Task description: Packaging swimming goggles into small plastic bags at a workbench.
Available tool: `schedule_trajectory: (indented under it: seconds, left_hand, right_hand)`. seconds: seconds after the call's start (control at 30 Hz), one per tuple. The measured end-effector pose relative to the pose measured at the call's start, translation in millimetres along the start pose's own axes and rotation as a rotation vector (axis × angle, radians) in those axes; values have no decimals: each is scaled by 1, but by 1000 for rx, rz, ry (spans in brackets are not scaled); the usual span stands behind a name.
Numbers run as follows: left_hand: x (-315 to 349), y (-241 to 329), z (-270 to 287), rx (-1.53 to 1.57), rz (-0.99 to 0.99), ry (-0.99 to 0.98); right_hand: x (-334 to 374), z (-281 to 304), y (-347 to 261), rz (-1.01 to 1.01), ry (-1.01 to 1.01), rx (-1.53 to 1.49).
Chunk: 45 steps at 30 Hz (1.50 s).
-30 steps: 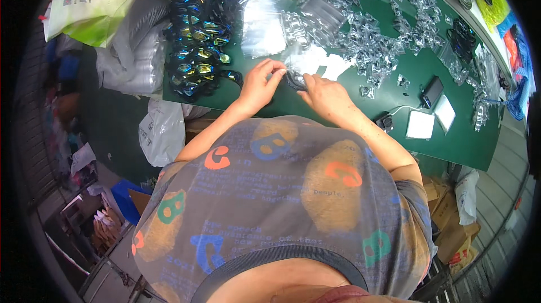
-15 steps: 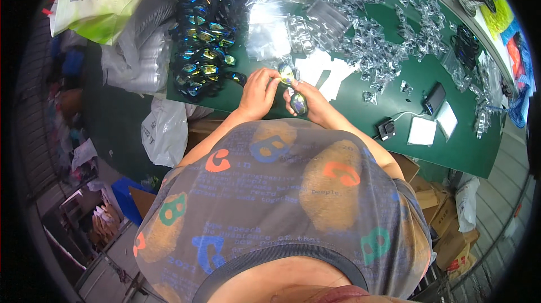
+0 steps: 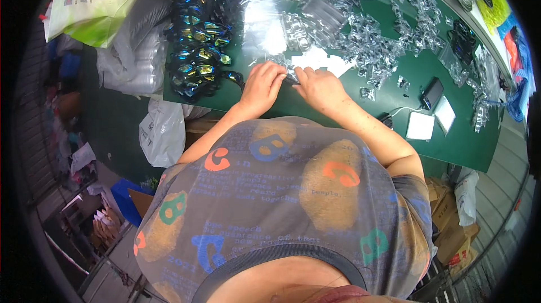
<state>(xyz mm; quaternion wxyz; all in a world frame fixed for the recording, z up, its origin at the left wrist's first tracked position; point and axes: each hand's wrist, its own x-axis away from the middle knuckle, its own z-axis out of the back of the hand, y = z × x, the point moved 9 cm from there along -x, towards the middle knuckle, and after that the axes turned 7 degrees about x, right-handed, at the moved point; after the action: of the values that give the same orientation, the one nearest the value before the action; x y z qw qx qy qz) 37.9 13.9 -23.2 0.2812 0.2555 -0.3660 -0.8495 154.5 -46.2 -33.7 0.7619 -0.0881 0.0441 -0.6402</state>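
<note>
While our left hand (image 3: pixel 262 87) and right hand (image 3: pixel 321 89) pinch a dark piece (image 3: pixel 291 78) at twelve o'clock, it seems unfinished, with goggles (image 3: pixel 204 38) piled apparently unwrapped at eleven and clear plastic (image 3: pixel 369 35) strewn at one.

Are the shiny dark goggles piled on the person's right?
No, the goggles are piled on the green table to the left of the person's left hand.

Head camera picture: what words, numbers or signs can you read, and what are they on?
Shirt: big red, blue and green letters, small blue print; I don't copy out writing.
White-and-green bag: two square codes; print too small to read.
White plastic bag: dark print, too blurred.
Cardboard box: dark marks, too small.
</note>
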Motion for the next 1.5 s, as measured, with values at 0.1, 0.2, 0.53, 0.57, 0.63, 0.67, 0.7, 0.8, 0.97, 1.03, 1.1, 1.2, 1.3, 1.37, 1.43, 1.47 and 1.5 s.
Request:
schedule_trajectory:
  seconds: [0.1,0.2,0.53,0.57,0.63,0.67,0.7,0.8,0.97,1.03,1.1,1.2,1.3,1.37,1.43,1.47,1.5]
  left_hand:
    - [-1,23,-9,-74,-129,-102]
    - [1,29,-7,-163,-188,-83]
    - [11,7,-4,69,-77,34]
    - [11,7,-5,72,-76,32]
    - [9,12,-7,41,-130,12]
    - [8,13,-9,43,-130,10]
    - [8,22,-14,21,-193,-32]
    - [4,33,-21,23,-272,-79]
    - [28,-49,-32,644,447,45]
    - [27,-59,-48,1017,586,68]
    - [19,-57,-57,1149,689,-32]
    - [21,-92,-62,1164,807,125]
    - [38,-121,-81,1212,1003,14]
    - [38,-110,-84,1230,1023,-25]
    - [41,-106,-90,1224,1034,-117]
    - [42,-108,-92,1229,1033,-114]
    - [43,-107,-97,1217,1031,-149]
  right_hand:
    - [-2,-7,1,50,-38,55]
    - [-9,-31,13,-1,-73,-170]
    - [9,-84,-8,-349,-178,-1890]
    - [7,-86,-1,-349,-160,-1645]
    - [7,-93,6,-397,-177,-1561]
    - [6,-78,16,-358,-48,-1184]
    - [5,-62,21,-312,71,-804]
    - [9,-81,27,-316,52,-930]
    - [14,-87,1,-358,-210,-1709]
    - [13,-74,-9,-367,-321,-1760]
    - [15,-92,-7,-415,-343,-1747]
    - [25,-87,-3,-506,-328,-1698]
    - [41,-93,7,-501,-190,-1664]
    - [46,-91,2,-533,-216,-1679]
    - [46,-86,1,-562,-239,-1694]
    - [43,-84,-1,-544,-286,-1685]
    - [41,-83,-3,-526,-334,-1677]
